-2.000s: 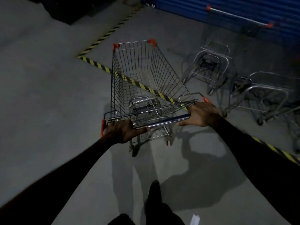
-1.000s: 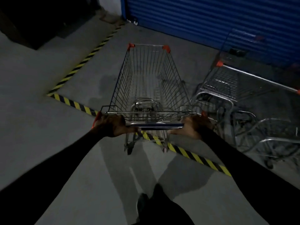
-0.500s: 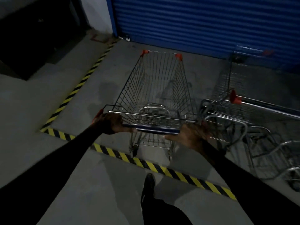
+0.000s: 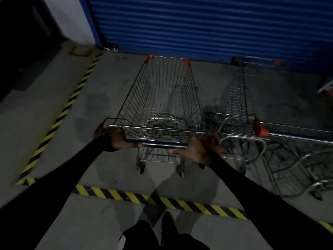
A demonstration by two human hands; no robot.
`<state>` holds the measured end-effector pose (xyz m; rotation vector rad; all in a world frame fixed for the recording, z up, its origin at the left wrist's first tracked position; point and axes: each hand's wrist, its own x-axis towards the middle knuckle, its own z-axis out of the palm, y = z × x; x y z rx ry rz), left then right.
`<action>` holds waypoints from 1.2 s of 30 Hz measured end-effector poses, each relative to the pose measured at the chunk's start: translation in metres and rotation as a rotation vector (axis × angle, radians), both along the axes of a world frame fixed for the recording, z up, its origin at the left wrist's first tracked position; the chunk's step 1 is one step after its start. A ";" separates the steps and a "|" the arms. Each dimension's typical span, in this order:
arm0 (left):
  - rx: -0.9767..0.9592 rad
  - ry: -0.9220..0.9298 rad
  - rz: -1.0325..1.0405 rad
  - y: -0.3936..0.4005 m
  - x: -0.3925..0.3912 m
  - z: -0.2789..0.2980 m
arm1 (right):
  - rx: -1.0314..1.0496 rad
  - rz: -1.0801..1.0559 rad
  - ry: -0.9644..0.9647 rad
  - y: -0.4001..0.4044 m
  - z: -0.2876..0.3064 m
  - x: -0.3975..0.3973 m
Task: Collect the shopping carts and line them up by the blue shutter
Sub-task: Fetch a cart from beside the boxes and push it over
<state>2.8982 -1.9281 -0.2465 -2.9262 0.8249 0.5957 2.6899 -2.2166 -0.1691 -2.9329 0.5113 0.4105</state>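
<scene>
Hands gripped the handlebar (image 4: 158, 143), left hand (image 4: 112, 138) and right hand (image 4: 201, 150) wide apart; you did well to nose the shopping cart (image 4: 162, 98) squarely toward the blue shutter (image 4: 198, 24), center frame, parallel to the parked cart (image 4: 239, 98) at right.

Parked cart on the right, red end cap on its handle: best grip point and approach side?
Likely the handle bar of the parked cart, taken from its rear, the side nearest the camera. The bar lies roughly level and exposed there, while the basket's nose points at the blue shutter. Stay right of the red end cap.
</scene>
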 end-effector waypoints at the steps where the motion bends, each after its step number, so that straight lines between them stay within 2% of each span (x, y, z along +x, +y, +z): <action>1: 0.011 0.012 -0.021 -0.001 0.003 0.006 | -0.044 0.003 -0.015 -0.001 -0.001 0.004; 4: -0.003 0.035 -0.053 -0.006 0.005 0.027 | -0.019 -0.065 0.037 -0.003 -0.010 0.017; 7: 0.100 0.074 -0.113 -0.008 0.004 0.051 | 0.025 -0.064 0.093 -0.003 -0.012 0.022; 9: 0.142 0.074 -0.114 -0.010 0.003 0.062 | -0.049 -0.039 0.093 0.000 -0.009 0.020; 14: 0.084 0.069 -0.135 -0.009 -0.002 0.066 | -0.139 -0.059 0.117 0.002 -0.008 0.016; 19: 0.008 -0.069 -0.188 -0.001 -0.015 0.061 | -0.170 -0.098 -0.053 0.010 -0.029 0.002; 21: -0.105 -0.131 -0.225 0.004 -0.022 0.051 | -0.132 -0.105 -0.194 0.018 -0.037 -0.009; 24: -0.436 -0.137 -0.305 0.012 -0.031 0.035 | -0.053 -0.153 -0.349 0.039 -0.036 -0.026; 26: -0.569 -0.140 -0.372 0.015 -0.041 0.032 | -0.039 -0.209 -0.422 0.054 -0.032 -0.036; 31: -0.657 -0.123 -0.466 0.012 -0.081 0.048 | 0.031 -0.371 -0.525 0.099 -0.025 -0.072; 36: -0.740 0.022 -0.506 0.013 -0.126 0.051 | 0.205 -0.575 -0.650 0.155 -0.018 -0.124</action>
